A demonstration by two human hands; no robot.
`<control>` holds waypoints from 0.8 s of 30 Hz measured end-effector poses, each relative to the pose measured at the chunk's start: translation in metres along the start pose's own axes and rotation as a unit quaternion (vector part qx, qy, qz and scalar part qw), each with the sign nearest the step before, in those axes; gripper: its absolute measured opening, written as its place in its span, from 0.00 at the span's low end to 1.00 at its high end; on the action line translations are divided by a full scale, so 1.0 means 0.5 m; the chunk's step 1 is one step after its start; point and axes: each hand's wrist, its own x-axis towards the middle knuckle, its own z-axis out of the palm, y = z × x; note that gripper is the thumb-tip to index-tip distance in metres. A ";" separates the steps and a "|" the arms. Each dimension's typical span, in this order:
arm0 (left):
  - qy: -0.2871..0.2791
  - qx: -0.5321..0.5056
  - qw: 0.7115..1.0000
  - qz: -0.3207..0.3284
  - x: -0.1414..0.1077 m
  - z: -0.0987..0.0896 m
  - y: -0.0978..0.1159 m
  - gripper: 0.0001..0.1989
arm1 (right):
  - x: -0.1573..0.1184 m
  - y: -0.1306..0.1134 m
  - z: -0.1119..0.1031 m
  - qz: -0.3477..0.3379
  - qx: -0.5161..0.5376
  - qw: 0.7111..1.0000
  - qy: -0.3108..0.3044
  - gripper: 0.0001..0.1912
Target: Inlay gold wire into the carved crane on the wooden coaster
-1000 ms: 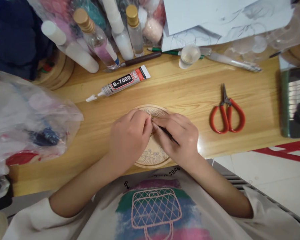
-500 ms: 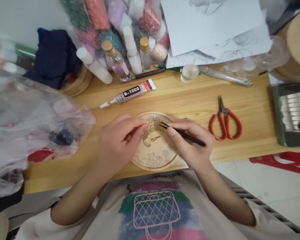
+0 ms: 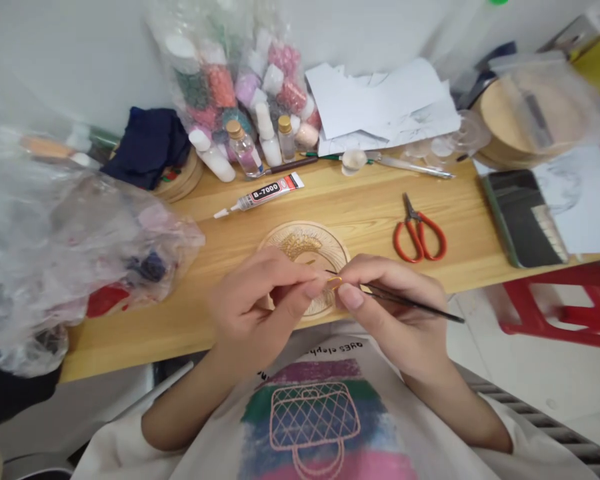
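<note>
Wooden tabletop [image 3: 225, 267] supports the patterned disc [image 3: 336, 248], close below for easy reach, presumably. Left hand [image 3: 253, 307] and right hand [image 3: 397, 333] pinch a gold wire piece [image 3: 335, 283], apparently steadying it from both sides; the right also cradles dark tweezers [image 3: 417, 305], likely keeping them handy.

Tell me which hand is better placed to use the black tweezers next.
Right, I'd judge: the right hand holds the black tweezers, while the left hand shows no tool, its fingers pinched together by the small gold piece.
</note>
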 end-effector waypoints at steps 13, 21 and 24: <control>0.044 0.007 0.996 0.071 -0.051 0.005 0.051 0.04 | -0.064 -0.037 0.010 -0.023 0.010 1.000 0.020 0.04; 0.077 0.045 0.995 0.054 -0.068 0.015 0.073 0.06 | -0.078 -0.043 0.012 -0.027 -0.032 0.998 0.036 0.04; 0.085 0.058 0.993 0.053 -0.073 0.018 0.075 0.07 | -0.081 -0.046 0.011 -0.022 -0.042 0.998 0.035 0.04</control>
